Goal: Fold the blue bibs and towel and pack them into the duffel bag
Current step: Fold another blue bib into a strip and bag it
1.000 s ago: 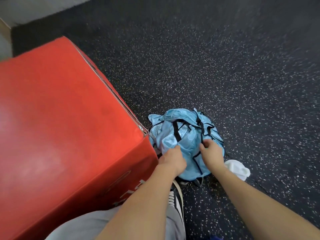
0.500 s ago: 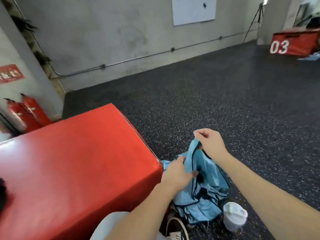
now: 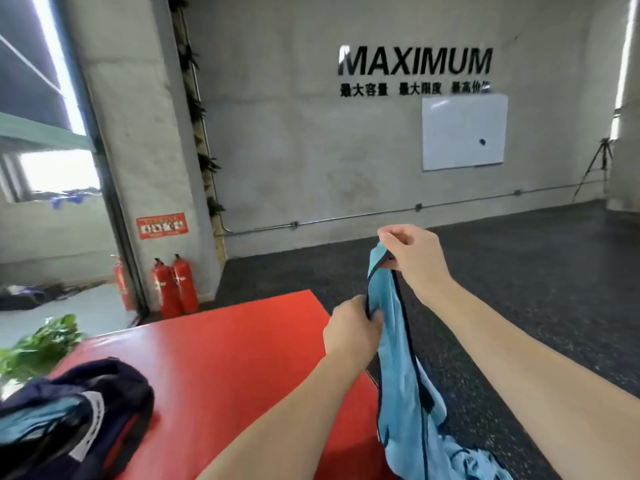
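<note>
A light blue bib [image 3: 403,382] with dark trim hangs in the air to the right of the red box [image 3: 221,368]. My right hand [image 3: 412,249] pinches its top edge, held high. Lower down, my left hand [image 3: 349,329] grips the same bib at its left edge. The bib's lower part bunches at the bottom of the view. A dark navy duffel bag [image 3: 100,407] lies open on the box at the lower left, with blue fabric [image 3: 31,422] showing inside it. The towel is not in view.
Black speckled floor [image 3: 519,306] spreads to the right of the box. Red fire extinguishers [image 3: 175,285] stand by a concrete pillar behind it. A green plant [image 3: 41,344] sits at the left, and a tripod [image 3: 597,168] stands by the far wall.
Both hands have lifted a bib up from the heap on the floor. My view has risen from the floor to the wall, and the duffel bag has come into view.
</note>
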Demonstrator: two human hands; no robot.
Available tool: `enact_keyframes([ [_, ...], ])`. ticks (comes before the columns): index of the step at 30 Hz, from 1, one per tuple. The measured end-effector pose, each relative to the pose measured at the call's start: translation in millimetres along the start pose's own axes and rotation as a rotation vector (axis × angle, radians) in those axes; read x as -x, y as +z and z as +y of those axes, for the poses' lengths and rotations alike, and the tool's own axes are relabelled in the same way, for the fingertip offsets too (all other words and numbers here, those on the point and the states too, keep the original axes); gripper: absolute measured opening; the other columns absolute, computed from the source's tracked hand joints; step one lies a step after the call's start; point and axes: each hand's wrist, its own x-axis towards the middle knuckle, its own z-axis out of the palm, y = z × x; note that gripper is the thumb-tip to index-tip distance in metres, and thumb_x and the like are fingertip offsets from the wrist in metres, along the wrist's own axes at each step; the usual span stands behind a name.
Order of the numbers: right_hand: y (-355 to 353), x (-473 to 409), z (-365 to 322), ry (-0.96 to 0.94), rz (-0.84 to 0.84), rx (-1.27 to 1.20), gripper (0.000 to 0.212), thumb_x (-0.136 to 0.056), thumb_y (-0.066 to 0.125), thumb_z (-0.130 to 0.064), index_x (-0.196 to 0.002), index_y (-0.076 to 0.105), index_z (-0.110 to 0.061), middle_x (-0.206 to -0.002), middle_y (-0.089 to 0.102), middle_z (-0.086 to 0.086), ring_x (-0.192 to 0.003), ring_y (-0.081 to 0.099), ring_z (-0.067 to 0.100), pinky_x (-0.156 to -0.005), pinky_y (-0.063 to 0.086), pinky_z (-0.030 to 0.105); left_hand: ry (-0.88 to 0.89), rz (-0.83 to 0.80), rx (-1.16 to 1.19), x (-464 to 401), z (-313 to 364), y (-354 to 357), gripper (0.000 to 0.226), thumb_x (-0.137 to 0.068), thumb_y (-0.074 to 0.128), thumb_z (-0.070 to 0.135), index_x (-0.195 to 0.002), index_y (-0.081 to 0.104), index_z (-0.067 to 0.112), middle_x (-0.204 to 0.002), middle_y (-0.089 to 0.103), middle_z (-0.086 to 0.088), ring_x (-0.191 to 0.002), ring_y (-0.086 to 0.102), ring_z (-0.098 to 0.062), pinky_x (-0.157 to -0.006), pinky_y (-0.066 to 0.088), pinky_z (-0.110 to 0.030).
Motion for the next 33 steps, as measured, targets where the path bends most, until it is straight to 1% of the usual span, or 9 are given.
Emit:
enact_keyframes([
  [3, 22, -11, -34, -0.083, -0.021, 0.011, 0.007, -0.097, 0.066, -0.019, -0.094, 0.072, -0.021, -0.091, 0.072, 0.001, -0.087, 0.071, 0.017, -0.071, 0.061, 0.03, -0.009, 0.094, -0.039, -16, -4, -49, 0.028, -0.095, 0.049, 0.029, -0.069, 0.042, 0.021, -0.07, 0.055, 0.003, -0.062, 0.051, -0.021, -0.054, 0.039, -0.032],
  [6, 40, -22, -62, -0.136, 0.007, -0.025, 0.008, -0.097, 0.066, -0.019, -0.091, 0.072, -0.021, -0.087, 0.07, 0.002, -0.083, 0.07, 0.016, -0.07, 0.061, 0.031, -0.044, 0.116, -0.124, -27, -20, -93, 0.025, -0.09, 0.051, 0.023, -0.066, 0.045, 0.019, -0.073, 0.055, 0.001, -0.07, 0.052, -0.028, -0.058, 0.038, -0.031],
  [12, 74, -41, -95, -0.137, -0.004, -0.171, 0.012, -0.095, 0.065, -0.004, -0.09, 0.07, -0.014, -0.09, 0.067, 0.007, -0.079, 0.069, 0.012, -0.069, 0.06, 0.026, -0.06, 0.305, -0.079, -60, -61, -180, 0.019, -0.098, 0.053, 0.029, -0.092, 0.067, 0.017, -0.085, 0.066, 0.001, -0.081, 0.063, -0.025, -0.067, 0.048, -0.031],
  [14, 88, -50, -98, -0.121, -0.002, -0.191, 0.013, -0.095, 0.065, 0.0, -0.09, 0.07, -0.012, -0.09, 0.065, 0.008, -0.076, 0.069, 0.013, -0.068, 0.06, 0.025, -0.059, 0.401, -0.056, -79, -63, -216, 0.018, -0.097, 0.052, 0.019, -0.085, 0.064, 0.015, -0.081, 0.063, 0.001, -0.072, 0.063, -0.023, -0.053, 0.047, -0.023],
  [16, 103, -59, -102, -0.101, 0.0, -0.19, 0.012, -0.095, 0.065, 0.001, -0.092, 0.07, -0.01, -0.092, 0.066, 0.009, -0.075, 0.07, 0.015, -0.068, 0.06, 0.024, -0.057, 0.498, -0.1, -95, -61, -255, 0.019, -0.096, 0.05, 0.014, -0.085, 0.065, 0.013, -0.083, 0.06, -0.002, -0.069, 0.056, -0.021, -0.045, 0.033, -0.016],
  [20, 130, -80, -111, -0.099, -0.044, -0.149, 0.017, -0.097, 0.062, 0.0, -0.094, 0.072, -0.013, -0.098, 0.069, 0.008, -0.074, 0.074, 0.017, -0.071, 0.059, 0.022, 0.089, 0.563, -0.191, -108, -52, -326, 0.018, -0.093, 0.052, 0.004, -0.093, 0.069, 0.009, -0.085, 0.061, -0.003, -0.071, 0.053, -0.019, -0.057, 0.041, -0.022],
  [23, 148, -98, -123, -0.122, -0.047, -0.099, 0.02, -0.097, 0.062, -0.002, -0.09, 0.073, -0.018, -0.096, 0.072, 0.005, -0.073, 0.075, 0.015, -0.079, 0.061, 0.029, 0.198, 0.548, -0.374, -114, -55, -374, 0.024, -0.087, 0.046, -0.004, -0.094, 0.066, 0.007, -0.078, 0.056, -0.007, -0.073, 0.056, -0.03, -0.061, 0.05, -0.035],
  [26, 166, -111, -137, -0.136, -0.028, -0.113, 0.019, -0.097, 0.061, 0.0, -0.091, 0.073, -0.014, -0.095, 0.071, 0.006, -0.071, 0.075, 0.015, -0.079, 0.062, 0.03, 0.218, 0.574, -0.538, -126, -67, -417, 0.015, -0.087, 0.051, 0.0, -0.089, 0.065, 0.004, -0.081, 0.059, -0.014, -0.076, 0.058, -0.033, -0.066, 0.052, -0.042],
  [33, 192, -136, -150, -0.177, 0.065, -0.159, 0.015, -0.097, 0.061, 0.0, -0.098, 0.073, -0.009, -0.096, 0.07, 0.006, -0.075, 0.074, 0.016, -0.078, 0.062, 0.027, 0.264, 0.772, -0.593, -145, -88, -473, 0.025, -0.084, 0.051, -0.008, -0.094, 0.07, 0.004, -0.091, 0.06, -0.015, -0.083, 0.057, -0.035, -0.073, 0.052, -0.041],
])
